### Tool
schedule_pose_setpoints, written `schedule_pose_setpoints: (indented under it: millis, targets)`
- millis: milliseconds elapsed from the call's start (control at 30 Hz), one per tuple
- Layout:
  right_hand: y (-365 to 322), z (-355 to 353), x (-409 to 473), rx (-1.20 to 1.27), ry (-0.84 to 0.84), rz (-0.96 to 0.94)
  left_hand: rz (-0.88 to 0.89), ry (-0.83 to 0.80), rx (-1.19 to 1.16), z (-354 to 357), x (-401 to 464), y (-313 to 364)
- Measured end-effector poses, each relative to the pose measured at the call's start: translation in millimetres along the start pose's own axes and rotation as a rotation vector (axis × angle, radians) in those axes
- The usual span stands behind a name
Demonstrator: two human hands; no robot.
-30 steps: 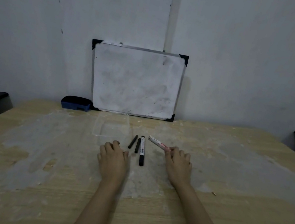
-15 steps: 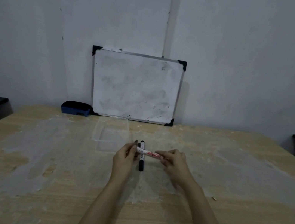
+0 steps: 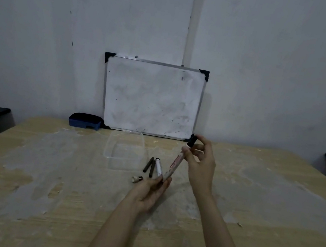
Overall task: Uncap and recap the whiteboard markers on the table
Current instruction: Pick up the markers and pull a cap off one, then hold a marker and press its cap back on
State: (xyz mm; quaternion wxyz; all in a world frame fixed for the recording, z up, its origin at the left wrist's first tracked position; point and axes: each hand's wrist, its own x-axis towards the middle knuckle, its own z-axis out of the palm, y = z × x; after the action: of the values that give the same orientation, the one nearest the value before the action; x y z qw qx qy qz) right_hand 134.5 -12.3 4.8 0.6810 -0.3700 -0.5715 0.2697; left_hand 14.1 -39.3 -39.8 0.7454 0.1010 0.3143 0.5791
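Left hand (image 3: 151, 192) grips the bottom of a red marker (image 3: 174, 165) tilted toward 1 o'clock; right hand (image 3: 201, 164) pinches its black cap (image 3: 192, 140). On the table (image 3: 42, 168), three markers (image 3: 153, 166) at 11 o'clock, a loose cap (image 3: 136, 179) at 9.

Both bare forearms reach out from the lower edge, converging toward the middle. The left hand (image 3: 152, 190) lies low with its palm turned partly up, fingers curled together and pinched at the tips. The right hand (image 3: 201, 164) is raised higher, wrist bent, thumb and forefinger closed in a pinch at the top while the other fingers fold loosely inward.
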Motion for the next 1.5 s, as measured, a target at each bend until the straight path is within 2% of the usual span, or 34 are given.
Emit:
schedule_pose_setpoints:
  millis: [67,167,267,333,400,467,500,567,633,733,767,833,900,1000,1100,1333,1500]
  targets:
    - [5,-3,-1,-0.022,0.050,-0.005,0.015,-0.013,0.061,1,-2,1]
    - [13,-14,0,0.150,0.167,0.159,0.089,0.019,0.260,1,-6,3]
    - [24,-26,0,0.319,0.281,0.330,0.236,0.090,0.470,0,-12,14]
    - [34,-32,-3,0.418,0.350,0.402,0.404,0.152,0.640,0,-19,26]
    - [44,-37,-7,0.510,0.407,0.458,0.670,0.316,0.857,0,-24,37]
    - [49,-38,-11,0.506,0.416,0.514,0.910,0.560,1.035,-2,-21,50]
    - [51,-38,-11,0.500,0.410,0.545,1.004,0.679,1.084,-3,-17,56]
    - [52,-35,-11,0.508,0.393,0.590,1.096,0.806,1.129,-3,-3,72]
    - [53,-33,-11,0.507,0.362,0.594,1.056,0.867,1.239,-2,8,86]
    - [57,-31,-11,0.473,0.333,0.591,0.890,0.948,1.479,-5,15,90]
    - [58,-31,-11,0.460,0.326,0.594,0.894,0.951,1.521,-6,15,86]
    - [60,-29,-11,0.437,0.314,0.598,0.980,0.886,1.583,-9,15,73]
    - [60,-28,-12,0.426,0.304,0.593,1.010,0.752,1.683,-8,12,57]
    - [60,-29,-12,0.416,0.297,0.591,0.842,0.606,1.955,-1,11,31]
    - [60,-28,-12,0.411,0.284,0.589,0.697,0.595,2.137,4,17,11]
    - [63,-28,-11,0.362,0.267,0.576,0.557,0.687,2.220,9,29,9]
    - [67,-29,-8,0.433,0.413,0.569,0.762,0.728,2.129,-1,19,11]
